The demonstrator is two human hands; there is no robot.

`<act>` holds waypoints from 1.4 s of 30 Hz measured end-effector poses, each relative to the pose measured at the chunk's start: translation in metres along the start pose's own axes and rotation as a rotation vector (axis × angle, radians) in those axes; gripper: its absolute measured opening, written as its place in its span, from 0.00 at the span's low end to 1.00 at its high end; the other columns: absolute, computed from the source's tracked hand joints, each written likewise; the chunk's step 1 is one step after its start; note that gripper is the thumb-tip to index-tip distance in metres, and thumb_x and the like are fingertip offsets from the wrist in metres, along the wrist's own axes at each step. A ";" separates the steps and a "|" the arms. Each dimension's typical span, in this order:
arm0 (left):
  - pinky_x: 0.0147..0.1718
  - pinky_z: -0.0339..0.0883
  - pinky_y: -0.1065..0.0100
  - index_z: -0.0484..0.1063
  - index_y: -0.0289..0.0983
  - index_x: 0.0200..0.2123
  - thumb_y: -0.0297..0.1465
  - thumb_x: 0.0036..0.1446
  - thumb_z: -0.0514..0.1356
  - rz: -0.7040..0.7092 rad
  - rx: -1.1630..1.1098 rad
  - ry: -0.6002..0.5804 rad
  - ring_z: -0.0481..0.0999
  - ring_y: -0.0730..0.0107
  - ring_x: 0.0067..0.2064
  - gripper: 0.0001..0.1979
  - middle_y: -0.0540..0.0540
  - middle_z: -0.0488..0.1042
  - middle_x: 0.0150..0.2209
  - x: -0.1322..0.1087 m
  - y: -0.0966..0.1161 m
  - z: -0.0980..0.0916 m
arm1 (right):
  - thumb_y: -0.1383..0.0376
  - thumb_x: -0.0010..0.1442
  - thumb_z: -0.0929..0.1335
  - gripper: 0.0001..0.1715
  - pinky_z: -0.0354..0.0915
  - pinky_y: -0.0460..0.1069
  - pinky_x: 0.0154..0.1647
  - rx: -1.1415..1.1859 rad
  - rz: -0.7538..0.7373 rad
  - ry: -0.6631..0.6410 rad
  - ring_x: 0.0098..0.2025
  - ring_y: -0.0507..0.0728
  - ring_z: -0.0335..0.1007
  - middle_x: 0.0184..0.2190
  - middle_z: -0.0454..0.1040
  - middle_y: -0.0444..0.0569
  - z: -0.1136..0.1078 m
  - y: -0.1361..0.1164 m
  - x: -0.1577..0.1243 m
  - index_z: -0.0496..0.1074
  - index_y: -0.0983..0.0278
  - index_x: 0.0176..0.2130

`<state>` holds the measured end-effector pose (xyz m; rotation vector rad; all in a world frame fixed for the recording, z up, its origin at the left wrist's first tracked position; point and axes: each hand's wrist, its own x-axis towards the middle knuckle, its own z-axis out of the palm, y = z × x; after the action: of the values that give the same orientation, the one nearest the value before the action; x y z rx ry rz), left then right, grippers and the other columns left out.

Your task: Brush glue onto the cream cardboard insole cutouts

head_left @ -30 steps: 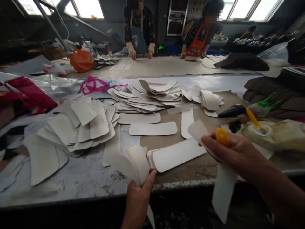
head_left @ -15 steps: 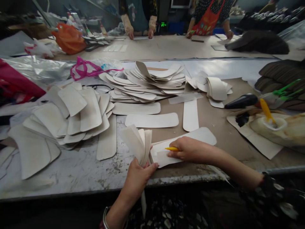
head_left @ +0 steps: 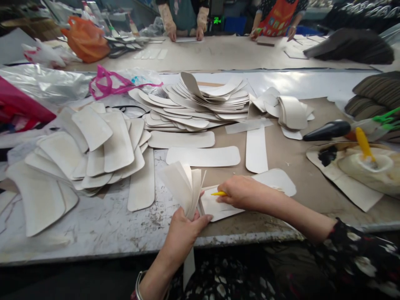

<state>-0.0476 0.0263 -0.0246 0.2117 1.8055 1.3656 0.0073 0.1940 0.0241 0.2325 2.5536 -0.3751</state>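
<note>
My left hand (head_left: pixel 187 227) grips a fanned bunch of stiff white strips (head_left: pixel 184 187) near the table's front edge; their upper ends stand up and spread apart. Its thumb lies at the near left corner of a long white round-ended piece (head_left: pixel 276 180) lying flat. Over that piece, my right hand (head_left: pixel 239 192) is closed around a yellow pointed stick (head_left: pixel 219 193), its tip pointing left. The stick's other end is hidden by the hand. Beyond lie single white pieces (head_left: pixel 203 156), one of them upright in view (head_left: pixel 256 152).
A loose pile of white pieces (head_left: pixel 117 141) is at left, with a larger stack (head_left: pixel 215 104) behind. At right are a glue-like pot with a yellow handle (head_left: pixel 364 143), a black-handled tool (head_left: pixel 326 131) and dark stacked pieces (head_left: pixel 378 93). Two people stand across the far table (head_left: pixel 215 54).
The view has shifted slightly. My right hand and the yellow stick have moved a little left over the white piece, closer to the bunch. My left hand keeps its grip.
</note>
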 end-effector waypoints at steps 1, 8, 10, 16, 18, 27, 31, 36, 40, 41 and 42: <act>0.26 0.55 0.75 0.64 0.31 0.52 0.32 0.39 0.64 0.001 0.013 -0.007 0.54 0.79 0.23 0.33 0.60 0.52 0.18 0.000 0.000 0.000 | 0.59 0.57 0.63 0.15 0.58 0.48 0.28 -0.006 0.001 0.008 0.33 0.62 0.71 0.29 0.76 0.56 0.001 0.000 0.001 0.75 0.66 0.35; 0.28 0.56 0.74 0.62 0.32 0.53 0.34 0.41 0.64 0.024 0.061 -0.025 0.54 0.77 0.23 0.34 0.59 0.51 0.19 0.001 -0.004 -0.002 | 0.60 0.57 0.63 0.16 0.62 0.49 0.29 -0.029 0.003 0.066 0.34 0.64 0.72 0.29 0.76 0.59 0.007 -0.002 0.003 0.76 0.67 0.35; 0.30 0.58 0.73 0.62 0.32 0.54 0.35 0.42 0.63 0.041 0.065 -0.027 0.56 0.77 0.24 0.33 0.59 0.50 0.19 0.000 -0.007 -0.003 | 0.61 0.57 0.64 0.15 0.62 0.49 0.29 -0.030 0.002 0.070 0.34 0.63 0.73 0.28 0.76 0.58 0.007 -0.002 0.003 0.76 0.67 0.35; 0.46 0.59 0.65 0.71 0.33 0.45 0.39 0.44 0.62 0.092 0.191 -0.087 0.70 0.63 0.39 0.24 0.49 0.72 0.30 0.001 -0.011 -0.008 | 0.60 0.57 0.64 0.15 0.64 0.50 0.30 -0.024 0.000 0.105 0.34 0.64 0.73 0.29 0.76 0.59 0.008 -0.003 0.000 0.76 0.67 0.35; 0.49 0.57 0.62 0.72 0.34 0.45 0.41 0.46 0.61 0.105 0.255 -0.117 0.69 0.58 0.44 0.24 0.44 0.75 0.39 0.003 -0.010 -0.009 | 0.60 0.56 0.65 0.15 0.65 0.50 0.31 -0.021 0.008 0.117 0.35 0.64 0.73 0.30 0.76 0.59 0.008 -0.005 0.000 0.76 0.68 0.36; 0.45 0.61 0.59 0.76 0.35 0.38 0.45 0.41 0.62 0.034 0.265 0.100 0.72 0.53 0.42 0.23 0.44 0.77 0.33 0.005 -0.014 0.005 | 0.62 0.55 0.67 0.12 0.64 0.50 0.32 -0.049 0.129 0.084 0.36 0.63 0.72 0.31 0.76 0.58 -0.006 0.013 -0.040 0.76 0.67 0.35; 0.34 0.63 0.62 0.75 0.34 0.39 0.46 0.40 0.62 0.033 0.290 0.130 0.70 0.60 0.29 0.26 0.49 0.71 0.19 0.002 -0.009 0.006 | 0.63 0.58 0.64 0.10 0.62 0.50 0.33 -0.048 0.316 0.089 0.38 0.63 0.71 0.34 0.75 0.54 -0.008 0.046 -0.080 0.74 0.65 0.35; 0.24 0.57 0.66 0.74 0.33 0.41 0.50 0.37 0.61 -0.013 0.335 0.129 0.57 0.70 0.19 0.32 0.56 0.57 0.11 -0.001 -0.003 0.007 | 0.60 0.60 0.61 0.13 0.59 0.49 0.37 -0.001 0.504 0.197 0.40 0.61 0.69 0.36 0.74 0.53 0.011 0.087 -0.105 0.71 0.64 0.38; 0.25 0.57 0.66 0.75 0.32 0.40 0.50 0.35 0.62 -0.012 0.340 0.158 0.57 0.70 0.20 0.32 0.56 0.58 0.12 -0.003 -0.001 0.010 | 0.58 0.61 0.60 0.15 0.59 0.49 0.38 0.000 0.547 0.288 0.41 0.61 0.69 0.36 0.73 0.53 0.028 0.099 -0.101 0.70 0.64 0.37; 0.25 0.58 0.67 0.75 0.32 0.40 0.50 0.34 0.62 -0.013 0.335 0.163 0.57 0.70 0.20 0.33 0.56 0.58 0.12 -0.004 0.000 0.010 | 0.58 0.61 0.60 0.15 0.59 0.50 0.38 -0.005 0.558 0.299 0.41 0.62 0.69 0.36 0.73 0.53 0.029 0.099 -0.099 0.70 0.64 0.36; 0.26 0.58 0.66 0.74 0.32 0.40 0.50 0.34 0.62 -0.016 0.331 0.164 0.58 0.70 0.21 0.33 0.56 0.59 0.12 -0.004 0.000 0.011 | 0.58 0.61 0.60 0.15 0.59 0.50 0.38 -0.010 0.568 0.308 0.41 0.62 0.69 0.36 0.73 0.54 0.030 0.098 -0.097 0.70 0.64 0.36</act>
<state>-0.0376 0.0314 -0.0232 0.2653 2.1628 1.0925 0.1270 0.2688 0.0309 1.0507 2.6295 -0.1099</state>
